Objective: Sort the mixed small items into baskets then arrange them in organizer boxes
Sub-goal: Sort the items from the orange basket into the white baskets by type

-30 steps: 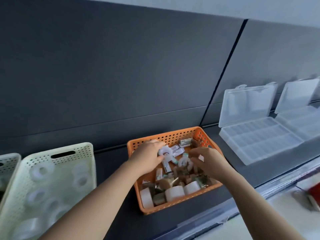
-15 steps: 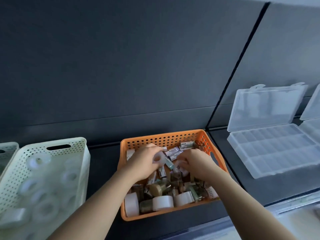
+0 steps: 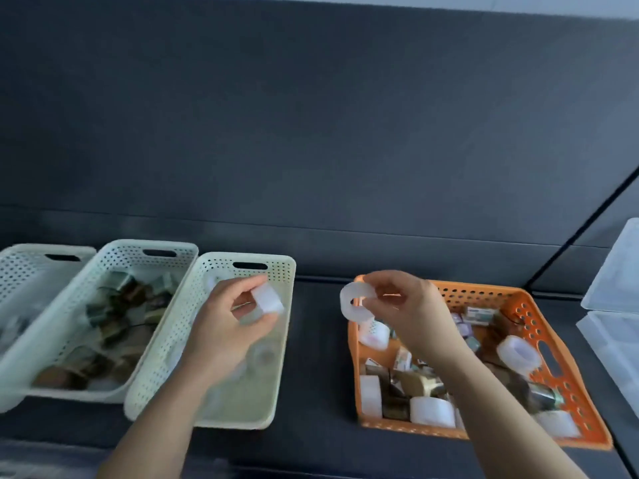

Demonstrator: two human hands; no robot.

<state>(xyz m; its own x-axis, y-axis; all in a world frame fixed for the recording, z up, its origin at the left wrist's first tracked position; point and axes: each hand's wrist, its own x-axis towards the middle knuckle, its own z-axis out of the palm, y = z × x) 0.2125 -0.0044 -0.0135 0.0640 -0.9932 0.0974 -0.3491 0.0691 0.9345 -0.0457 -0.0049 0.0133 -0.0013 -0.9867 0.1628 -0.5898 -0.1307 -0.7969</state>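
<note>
Left hand (image 3: 224, 330) pinches tape roll (image 3: 267, 299) over pale basket (image 3: 221, 262) of seemingly like rolls; right hand (image 3: 411, 314) pinches second roll (image 3: 356, 303), queued, above orange basket (image 3: 511, 292)

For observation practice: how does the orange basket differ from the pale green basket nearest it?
The orange basket holds mixed items: white rolls, small boxes, brassy parts; the pale green basket apparently only white rolls. The orange basket looks wider, the pale green basket narrower. Both are perforated plastic with slot handles.

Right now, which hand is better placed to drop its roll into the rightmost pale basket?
Left. The left hand holds its roll above the rightmost pale basket; the right hand is over the orange basket.
</note>
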